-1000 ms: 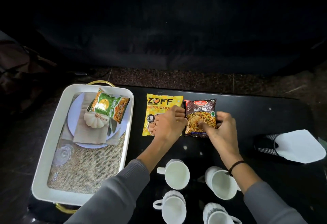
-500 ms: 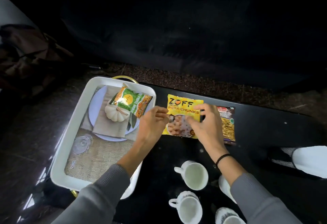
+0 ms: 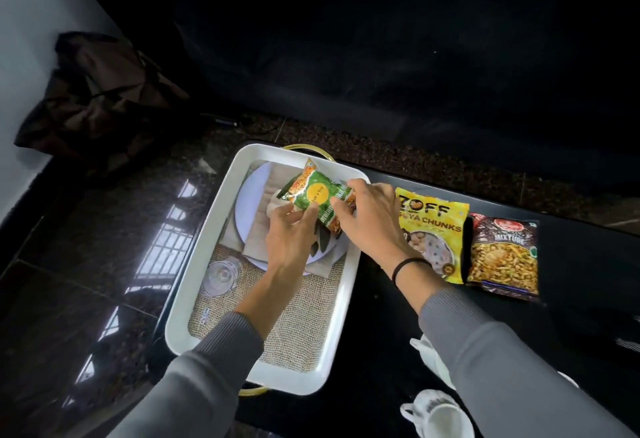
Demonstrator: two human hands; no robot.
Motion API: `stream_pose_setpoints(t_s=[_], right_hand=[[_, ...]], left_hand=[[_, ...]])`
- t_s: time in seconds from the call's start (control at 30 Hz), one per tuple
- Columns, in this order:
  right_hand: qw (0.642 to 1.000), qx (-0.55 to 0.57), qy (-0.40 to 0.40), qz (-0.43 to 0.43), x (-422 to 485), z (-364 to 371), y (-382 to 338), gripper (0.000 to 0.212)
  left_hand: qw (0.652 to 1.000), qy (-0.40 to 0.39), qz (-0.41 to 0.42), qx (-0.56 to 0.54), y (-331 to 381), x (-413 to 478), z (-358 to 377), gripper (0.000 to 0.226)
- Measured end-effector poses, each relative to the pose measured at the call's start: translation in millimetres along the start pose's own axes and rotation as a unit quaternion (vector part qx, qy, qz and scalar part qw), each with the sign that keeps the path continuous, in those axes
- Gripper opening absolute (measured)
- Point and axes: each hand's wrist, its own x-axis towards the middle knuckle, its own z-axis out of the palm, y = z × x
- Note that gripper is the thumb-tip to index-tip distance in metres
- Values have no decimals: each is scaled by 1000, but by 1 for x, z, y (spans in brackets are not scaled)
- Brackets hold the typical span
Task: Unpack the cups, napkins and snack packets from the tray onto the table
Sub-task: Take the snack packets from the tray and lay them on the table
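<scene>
A white tray (image 3: pixel 204 250) sits at the left end of the black table (image 3: pixel 588 264). Over its far end, both hands grip a green snack packet (image 3: pixel 317 193): my left hand (image 3: pixel 289 235) at its near edge, my right hand (image 3: pixel 372 211) at its right end. Under the packet lie a round plate (image 3: pixel 244 209), beige folded napkins (image 3: pixel 258 233) and a white pumpkin ornament, mostly hidden. A yellow Zoff packet (image 3: pixel 434 226) and a dark mixture packet (image 3: pixel 504 254) lie on the table to the right. White cups (image 3: pixel 438 415) show at the bottom edge.
A clear glass lid (image 3: pixel 220 275) rests on the burlap liner (image 3: pixel 304 330) inside the tray. A brown bag (image 3: pixel 97 95) lies on the polished floor at far left. A dark sofa fills the background behind the table.
Both hands left the two packets on the table, moved left over the tray and took hold of the green packet. The camera view swung left.
</scene>
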Motion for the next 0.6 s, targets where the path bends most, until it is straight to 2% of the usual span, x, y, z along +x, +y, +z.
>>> stream_pose_setpoints(t_s=[0.07, 0.13, 0.23, 0.3, 0.33, 0.43, 0.5, 0.6], right_hand=[[997, -72, 7, -16, -3, 5, -6, 40], [998, -64, -4, -26, -7, 9, -9, 37], [992, 111, -49, 23, -12, 8, -12, 32], [978, 196, -53, 43, -15, 5, -10, 25], [970, 234, -51, 51, -17, 3, -9, 29], [938, 336, -35, 82, -23, 0, -7, 41], [899, 419, -22, 124, -26, -3, -4, 42], [830, 530, -20, 175, -31, -13, 3, 56]], left_hand=[[1000, -15, -14, -20, 1, 6, -2, 65], [998, -36, -24, -40, 3, 10, -4, 60], [994, -83, -25, -62, 4, 13, -14, 31], [990, -121, -16, -64, 4, 13, -22, 31], [988, -133, -19, -70, 3, 13, -26, 38], [977, -174, -28, -116, 4, 11, -31, 53], [974, -188, -22, -126, 7, 6, -29, 57], [973, -198, -9, -120, 12, -4, -20, 43]])
